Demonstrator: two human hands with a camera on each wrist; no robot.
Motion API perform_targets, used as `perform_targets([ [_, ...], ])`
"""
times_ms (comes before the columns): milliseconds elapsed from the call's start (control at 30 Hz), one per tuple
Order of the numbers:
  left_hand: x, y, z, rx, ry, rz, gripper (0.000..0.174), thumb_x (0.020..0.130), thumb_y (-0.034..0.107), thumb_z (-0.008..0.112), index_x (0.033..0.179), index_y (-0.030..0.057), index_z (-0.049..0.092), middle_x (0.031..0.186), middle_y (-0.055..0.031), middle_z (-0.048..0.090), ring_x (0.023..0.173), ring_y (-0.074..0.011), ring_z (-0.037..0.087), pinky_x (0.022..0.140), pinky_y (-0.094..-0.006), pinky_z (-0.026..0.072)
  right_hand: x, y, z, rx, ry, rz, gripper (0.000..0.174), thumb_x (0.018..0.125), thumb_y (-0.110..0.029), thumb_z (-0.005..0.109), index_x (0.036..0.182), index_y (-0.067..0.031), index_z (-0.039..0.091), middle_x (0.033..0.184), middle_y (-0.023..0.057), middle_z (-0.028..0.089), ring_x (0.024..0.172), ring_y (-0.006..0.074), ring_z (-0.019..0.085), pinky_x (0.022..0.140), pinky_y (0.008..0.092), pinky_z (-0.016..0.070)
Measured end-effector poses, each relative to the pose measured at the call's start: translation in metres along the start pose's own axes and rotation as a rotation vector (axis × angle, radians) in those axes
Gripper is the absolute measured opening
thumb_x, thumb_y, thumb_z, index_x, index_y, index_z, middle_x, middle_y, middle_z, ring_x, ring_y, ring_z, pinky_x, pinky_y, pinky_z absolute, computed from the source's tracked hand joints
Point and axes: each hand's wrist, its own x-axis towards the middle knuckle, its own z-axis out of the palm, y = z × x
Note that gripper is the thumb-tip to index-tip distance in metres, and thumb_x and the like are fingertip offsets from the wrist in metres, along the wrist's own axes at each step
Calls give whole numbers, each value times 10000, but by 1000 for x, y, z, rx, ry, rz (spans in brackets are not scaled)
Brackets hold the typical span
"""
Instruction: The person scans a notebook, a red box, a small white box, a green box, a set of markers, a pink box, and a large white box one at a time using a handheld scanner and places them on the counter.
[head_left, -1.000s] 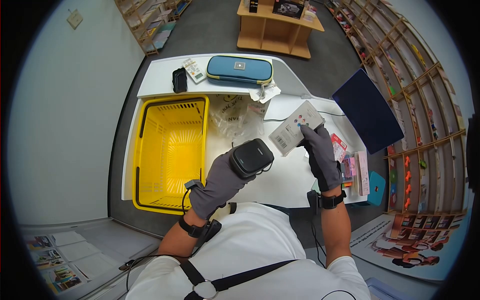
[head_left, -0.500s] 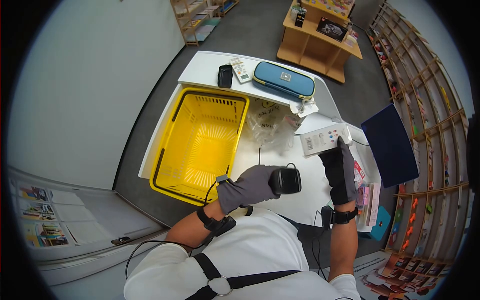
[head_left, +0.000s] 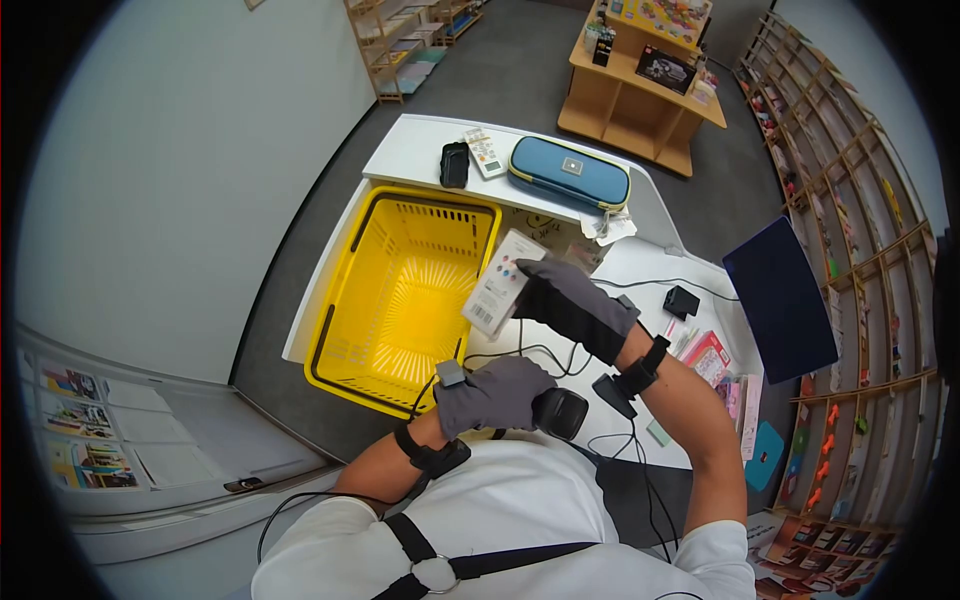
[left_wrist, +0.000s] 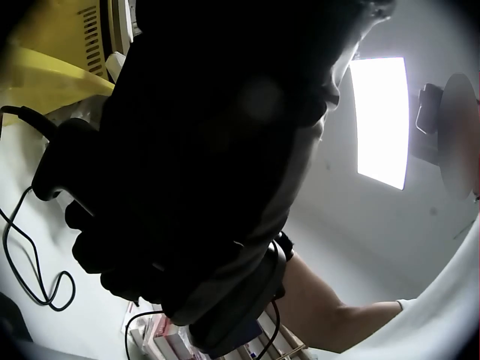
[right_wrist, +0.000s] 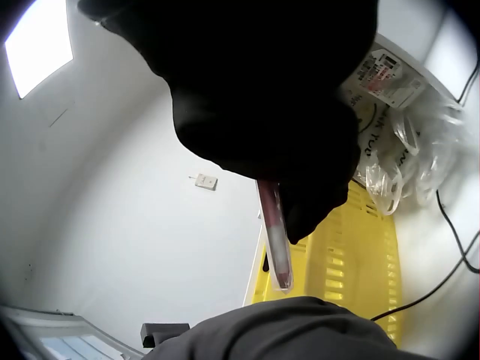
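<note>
Plainly, white box (head_left: 494, 296) in the grip of right-hand fingers (head_left: 530, 272)

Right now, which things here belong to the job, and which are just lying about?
Probably the job:
white box in right hand
black device in left hand
yellow basket, perhaps

Probably lying about:
blue case
white remote

Box (head_left: 497, 285): smooth printed card by the look of it; its edge reads glossy, like clear plastic, in the right wrist view. Barcode scanner (head_left: 561, 412): smooth black plastic, slight gloss. Left glove (head_left: 490, 392), right glove (head_left: 570, 298): matt cloth, creased. Basket (head_left: 415, 300): smooth moulded plastic. Carrier bag (right_wrist: 409, 146): thin clear film, crinkled, shiny. Countertop (head_left: 640, 265): smooth, laminate-like. Harness strap (head_left: 520, 558): matt webbing; ring (head_left: 456, 574): shiny metal. Display stand (head_left: 630, 115): smooth wood.
</note>
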Motion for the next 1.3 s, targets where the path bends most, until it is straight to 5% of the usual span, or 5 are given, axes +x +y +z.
perform_targets([
  [300, -22, 4, -16, -111, 25, -45, 326, 727, 192, 846, 1022, 67, 784, 927, -190, 767, 890, -416, 735, 847, -473, 585, 48, 0, 7, -198, -170, -34, 347, 1143, -259, 563, 1329, 28, 621, 1100, 105, 724, 896, 218, 739, 817, 369, 623],
  [767, -26, -5, -27, -362, 58, 1, 401, 718, 163, 901, 1072, 29, 770, 942, -178, 779, 809, -340, 735, 799, -401, 587, 7, -12, -18, -99, -172, -153, 400, 1142, -226, 541, 1474, -6, 579, 1262, 132, 718, 1064, 232, 728, 908, 370, 598],
  [1000, -21, 19, -33, -730, 283, -151, 308, 830, 135, 869, 1086, 12, 751, 858, -75, 755, 732, -168, 667, 696, -321, 548, -86, 7, -66, -170, 182, -438, 521, 1098, -212, 616, 1562, 9, 528, 1338, 150, 705, 1177, 232, 704, 978, 347, 580],
  [1067, -20, 18, -34, -979, 327, -334, 249, 866, 123, 850, 1071, 23, 751, 828, -33, 727, 697, -126, 647, 637, -286, 517, -101, 23, -97, -389, 446, -536, 575, 1060, -218, 669, 1566, 14, 523, 1361, 152, 693, 1178, 230, 702, 997, 330, 569],
  [1300, -12, 18, -32, -1144, 319, -326, 137, 901, 104, 822, 1000, 47, 746, 789, 11, 675, 629, -72, 587, 573, -249, 440, -171, 67, -215, -1071, 1175, -823, 853, 862, -300, 860, 1589, -24, 510, 1490, 226, 621, 1379, 355, 607, 1174, 414, 474],
])
